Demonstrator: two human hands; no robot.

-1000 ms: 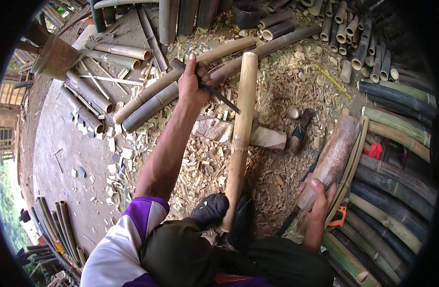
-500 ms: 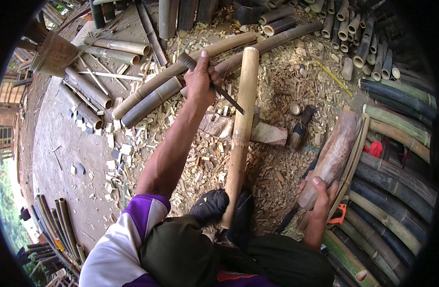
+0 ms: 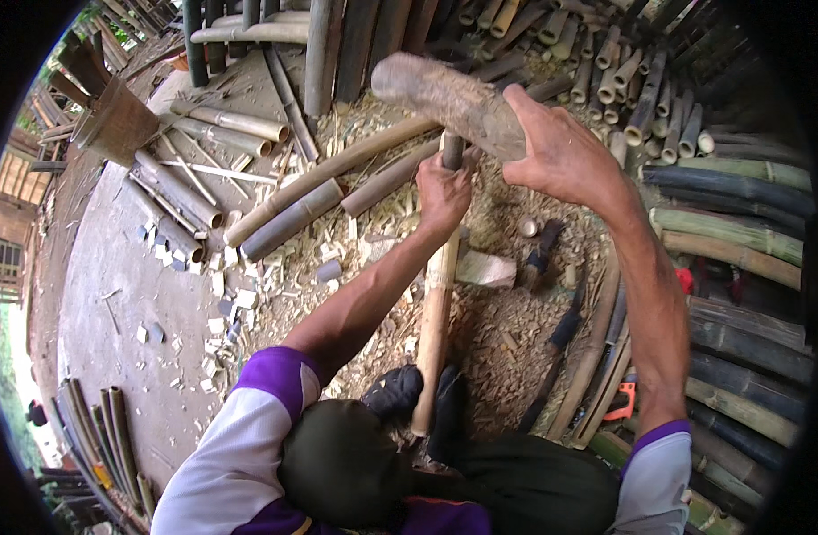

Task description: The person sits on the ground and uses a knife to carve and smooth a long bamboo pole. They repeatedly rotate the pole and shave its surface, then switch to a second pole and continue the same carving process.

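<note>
My left hand (image 3: 444,194) is closed round a chisel (image 3: 452,150), whose dark top end sticks up above the fist. Below that fist a pale peeled bamboo pole (image 3: 434,330) lies lengthwise in front of me, its near end between my dark-shod feet (image 3: 396,394). The chisel's lower end is hidden by the hand. My right hand (image 3: 560,147) grips one end of a thick, rough wooden billet (image 3: 444,100), raised so that it passes just over the chisel's top. Whether the two touch I cannot tell. Under the pole lies a short wooden block (image 3: 486,269).
Wood chips (image 3: 498,357) cover the ground. Long bamboo poles (image 3: 337,178) lie beyond. On the right are a dark-handled long blade (image 3: 565,330), an orange-handled saw (image 3: 621,403) and stacked bamboo (image 3: 739,339). Cut bamboo tubes (image 3: 636,116) are piled at the far right.
My right hand has lifted the billet from the right side up and across to above the chisel. My left hand has moved right, over the pole, with the chisel turned more upright.
</note>
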